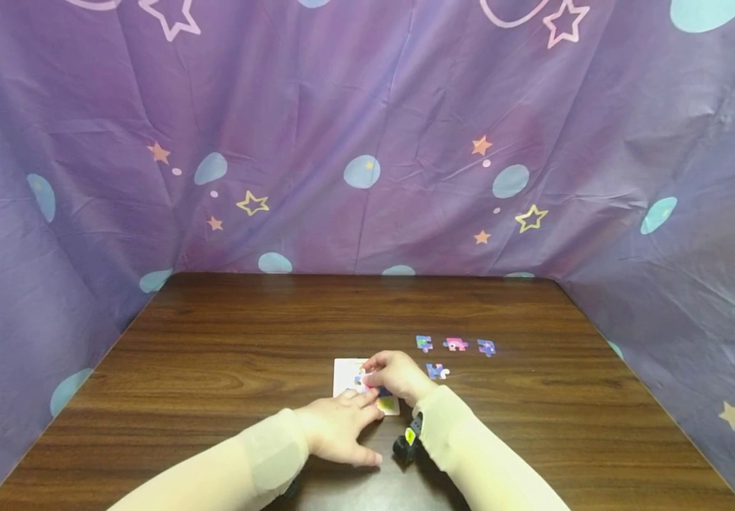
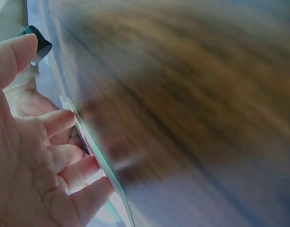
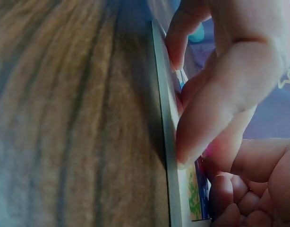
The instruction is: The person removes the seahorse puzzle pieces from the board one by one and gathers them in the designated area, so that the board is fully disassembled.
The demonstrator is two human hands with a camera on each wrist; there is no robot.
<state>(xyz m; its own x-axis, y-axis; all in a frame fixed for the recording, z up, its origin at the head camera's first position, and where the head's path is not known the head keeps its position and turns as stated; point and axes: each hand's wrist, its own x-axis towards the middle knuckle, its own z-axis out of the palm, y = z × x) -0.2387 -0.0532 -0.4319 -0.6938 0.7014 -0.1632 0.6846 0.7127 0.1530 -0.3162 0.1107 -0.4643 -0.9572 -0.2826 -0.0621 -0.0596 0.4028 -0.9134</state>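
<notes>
A small white-framed jigsaw board (image 1: pixel 345 369) lies on the table under both hands, with a printed patch of yellow and green at its near right corner. My left hand (image 1: pixel 341 426) rests on its near left part, fingers fairly straight and thumb spread toward me. Bent over the board from the right, my right hand (image 1: pixel 402 376) has thumb and fingertips close together at a pale puzzle piece (image 1: pixel 361 381) in the frame. The fingers mostly hide that piece. In the right wrist view the thumb (image 3: pixel 192 137) sits at the board's rim (image 3: pixel 165 104).
Several loose puzzle pieces lie beyond and right of the board: a blue-green one (image 1: pixel 424 343), a pink one (image 1: pixel 455 344), a blue one (image 1: pixel 486 347) and a blue-and-white one (image 1: pixel 437 371). A purple patterned curtain (image 1: pixel 316 128) surrounds the wooden table (image 1: pixel 246 319).
</notes>
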